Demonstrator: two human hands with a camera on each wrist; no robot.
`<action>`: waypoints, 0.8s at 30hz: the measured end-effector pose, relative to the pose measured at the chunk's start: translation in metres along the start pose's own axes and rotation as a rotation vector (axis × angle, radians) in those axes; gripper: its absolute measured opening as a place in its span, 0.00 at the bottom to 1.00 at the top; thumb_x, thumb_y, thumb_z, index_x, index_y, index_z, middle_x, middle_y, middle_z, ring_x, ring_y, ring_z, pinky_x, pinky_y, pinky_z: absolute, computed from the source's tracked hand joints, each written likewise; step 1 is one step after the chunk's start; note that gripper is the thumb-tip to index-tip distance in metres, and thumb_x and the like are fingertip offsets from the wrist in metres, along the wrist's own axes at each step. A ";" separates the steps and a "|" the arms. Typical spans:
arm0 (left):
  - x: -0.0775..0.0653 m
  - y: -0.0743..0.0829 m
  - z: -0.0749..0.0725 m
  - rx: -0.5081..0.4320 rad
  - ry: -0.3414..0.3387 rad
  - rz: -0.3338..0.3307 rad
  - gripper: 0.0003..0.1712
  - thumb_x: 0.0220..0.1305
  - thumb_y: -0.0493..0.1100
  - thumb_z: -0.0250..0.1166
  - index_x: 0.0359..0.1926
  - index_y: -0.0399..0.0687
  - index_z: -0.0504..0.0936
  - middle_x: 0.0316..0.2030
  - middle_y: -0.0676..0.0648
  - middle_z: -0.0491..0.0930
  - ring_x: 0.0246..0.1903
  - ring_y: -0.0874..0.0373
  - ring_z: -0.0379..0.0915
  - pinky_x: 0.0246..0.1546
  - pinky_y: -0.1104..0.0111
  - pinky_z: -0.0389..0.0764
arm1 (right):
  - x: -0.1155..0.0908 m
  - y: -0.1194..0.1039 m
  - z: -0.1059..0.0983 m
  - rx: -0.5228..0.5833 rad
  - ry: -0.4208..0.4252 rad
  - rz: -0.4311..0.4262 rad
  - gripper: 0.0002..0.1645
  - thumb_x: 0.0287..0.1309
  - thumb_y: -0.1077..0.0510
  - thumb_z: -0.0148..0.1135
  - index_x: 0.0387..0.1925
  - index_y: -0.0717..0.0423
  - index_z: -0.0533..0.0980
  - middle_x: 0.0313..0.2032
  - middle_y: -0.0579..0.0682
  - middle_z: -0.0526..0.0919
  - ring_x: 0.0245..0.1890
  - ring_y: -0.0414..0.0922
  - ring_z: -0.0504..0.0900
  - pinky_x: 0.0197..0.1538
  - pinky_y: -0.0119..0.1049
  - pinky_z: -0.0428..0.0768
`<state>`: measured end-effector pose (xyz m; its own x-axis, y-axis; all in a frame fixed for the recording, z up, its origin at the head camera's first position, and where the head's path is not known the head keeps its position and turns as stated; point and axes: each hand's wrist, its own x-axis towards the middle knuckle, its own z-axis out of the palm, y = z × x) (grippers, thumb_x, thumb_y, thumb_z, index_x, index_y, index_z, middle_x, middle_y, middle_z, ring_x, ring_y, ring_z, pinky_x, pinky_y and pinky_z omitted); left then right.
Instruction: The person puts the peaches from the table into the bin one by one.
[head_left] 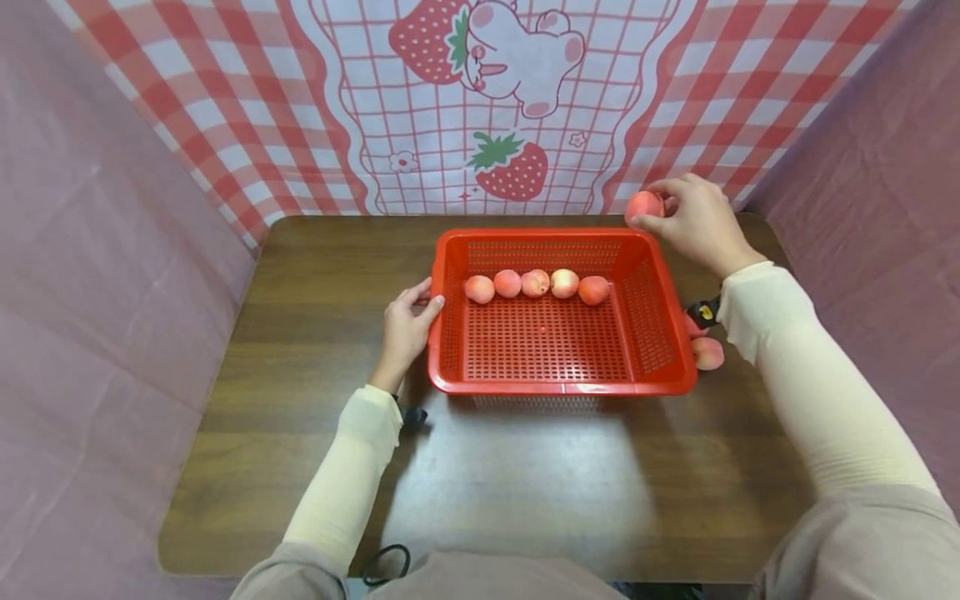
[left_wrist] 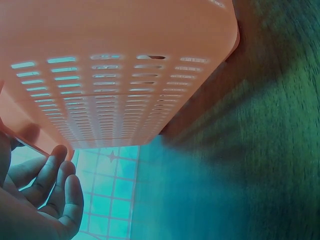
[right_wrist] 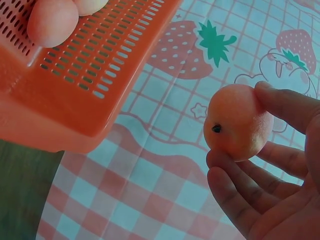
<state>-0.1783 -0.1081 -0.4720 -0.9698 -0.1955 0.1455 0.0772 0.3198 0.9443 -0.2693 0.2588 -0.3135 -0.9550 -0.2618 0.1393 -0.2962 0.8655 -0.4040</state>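
1. the peach [head_left: 645, 208] is held up over the far right corner of the red basket [head_left: 562, 388], apart from the basket in the right wrist view. a light hold seems best, since ripe fruit can bruise.
2. the right hand [head_left: 701, 218] pinches it between thumb and fingertips, the fingers closed only as far as the fruit's width. carrying it above the rim and letting go low, close to the basket floor, would probably keep it from rolling.
3. inside the basket, five peaches [head_left: 536, 283] line up along the far wall. the gap to the right of the row looks like the natural spot to fit one more without nudging the others.
4. the left hand [head_left: 407, 327] grips the left rim, thumb on top and fingers outside, bent round the edge. steady pressure there should stop the basket sliding on the tabletop [head_left: 315, 375].
5. a loose peach [head_left: 708, 354] lies just beside the right wall, partly covered by the rim; a reddish shape behind it is mostly blocked by the wrist camera [head_left: 705, 314], so i cannot tell what it is.
6. a pale perforated strip shows under the near rim; whether it belongs to the basket is unclear.
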 end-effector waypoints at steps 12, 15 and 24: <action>-0.001 0.002 0.000 0.001 0.004 0.001 0.25 0.62 0.37 0.65 0.60 0.32 0.76 0.46 0.31 0.81 0.45 0.41 0.79 0.49 0.56 0.83 | 0.002 -0.012 0.008 0.038 -0.054 0.022 0.35 0.61 0.47 0.64 0.62 0.66 0.71 0.49 0.65 0.75 0.48 0.60 0.74 0.51 0.56 0.76; -0.001 0.002 0.000 0.004 0.005 0.000 0.25 0.62 0.37 0.65 0.60 0.32 0.76 0.46 0.31 0.81 0.45 0.40 0.79 0.49 0.56 0.83 | 0.003 -0.015 0.010 0.037 -0.051 0.010 0.33 0.61 0.48 0.64 0.61 0.66 0.72 0.49 0.65 0.76 0.48 0.59 0.74 0.52 0.55 0.75; -0.002 0.003 0.000 -0.002 0.003 -0.006 0.25 0.62 0.36 0.65 0.60 0.33 0.76 0.47 0.30 0.81 0.46 0.40 0.79 0.50 0.55 0.82 | 0.004 -0.019 0.019 0.013 -0.035 -0.046 0.30 0.59 0.52 0.66 0.59 0.64 0.73 0.46 0.65 0.75 0.45 0.59 0.73 0.49 0.55 0.72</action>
<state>-0.1765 -0.1071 -0.4692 -0.9696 -0.2004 0.1404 0.0716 0.3163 0.9460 -0.2675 0.2331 -0.3227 -0.9401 -0.3164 0.1266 -0.3400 0.8463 -0.4100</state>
